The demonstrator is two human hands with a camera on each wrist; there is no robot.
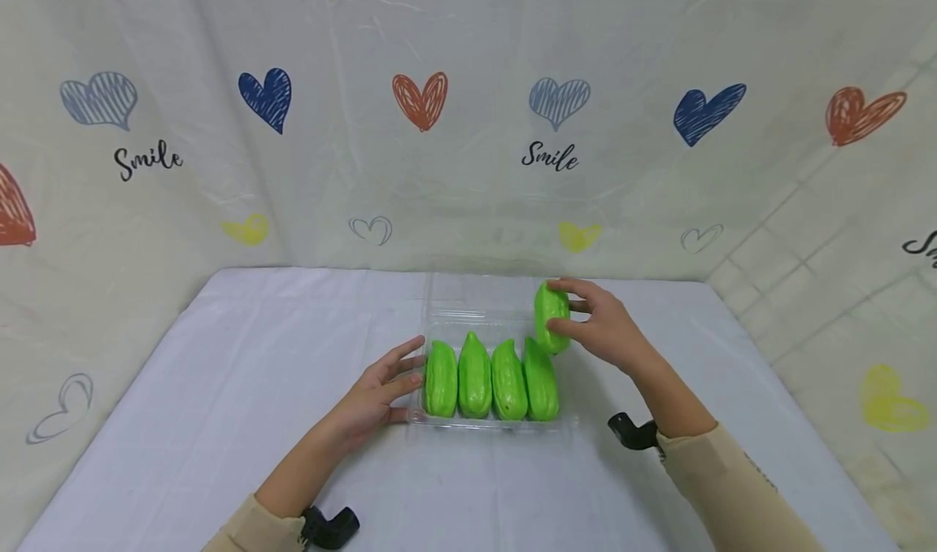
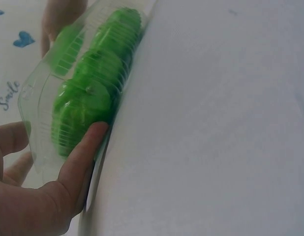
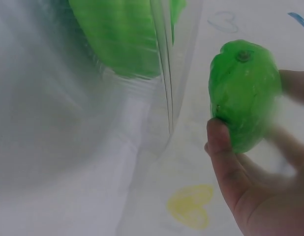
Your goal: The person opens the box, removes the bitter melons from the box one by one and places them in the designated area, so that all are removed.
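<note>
Four bright green, ridged, long fruits with pointed tips lie side by side in a clear plastic box (image 1: 492, 424); the leftmost fruit (image 1: 441, 380) is nearest my left hand. My right hand (image 1: 602, 324) pinches another such green fruit (image 1: 551, 318) between thumb and fingers, above the box's back right part. In the right wrist view the held fruit (image 3: 245, 96) shows its round stem end, apart from the box wall. My left hand (image 1: 372, 396) rests at the box's left side with fingers spread; its thumb (image 2: 83, 157) touches the box in the left wrist view.
The box's clear lid (image 1: 476, 296) stands opened at the back. A white cloth (image 1: 293, 357) covers the table. Behind it hangs a pale sheet (image 1: 468, 186) printed with hearts and "Smile". Black wrist devices (image 1: 633, 432) are worn at both cuffs.
</note>
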